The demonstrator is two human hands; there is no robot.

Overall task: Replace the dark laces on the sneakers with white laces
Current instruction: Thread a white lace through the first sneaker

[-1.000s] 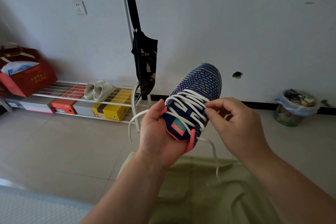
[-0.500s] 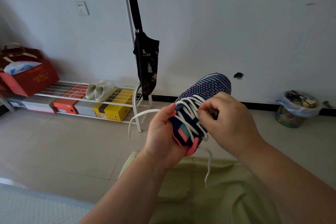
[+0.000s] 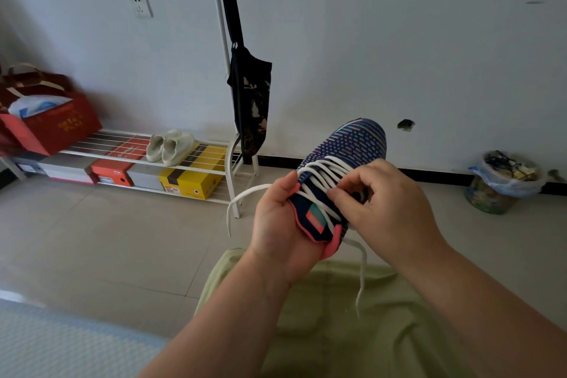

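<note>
A navy knit sneaker (image 3: 356, 141) with coloured dashes and a pink collar is held up over my lap, toe pointing away. A white lace (image 3: 322, 169) crosses its eyelets in several rows. My left hand (image 3: 276, 224) grips the heel and left side of the sneaker. My right hand (image 3: 386, 205) lies over the right side, its curled fingertips pinching the lace rows near the tongue. One loose lace end (image 3: 242, 202) arcs out to the left; the other lace end (image 3: 362, 276) hangs down over my green shorts.
A white wire shoe rack (image 3: 196, 169) with shoe boxes and pale slippers (image 3: 170, 147) stands against the wall at left, a red gift bag (image 3: 52, 123) on it. A dark bag (image 3: 251, 107) hangs from a white pole. A lined bin (image 3: 503, 184) sits at right on the tiled floor.
My right hand moved from the sneaker's right edge onto the lace rows, fingers now pinching them. The sneaker dropped slightly and turned its toe to the right.
</note>
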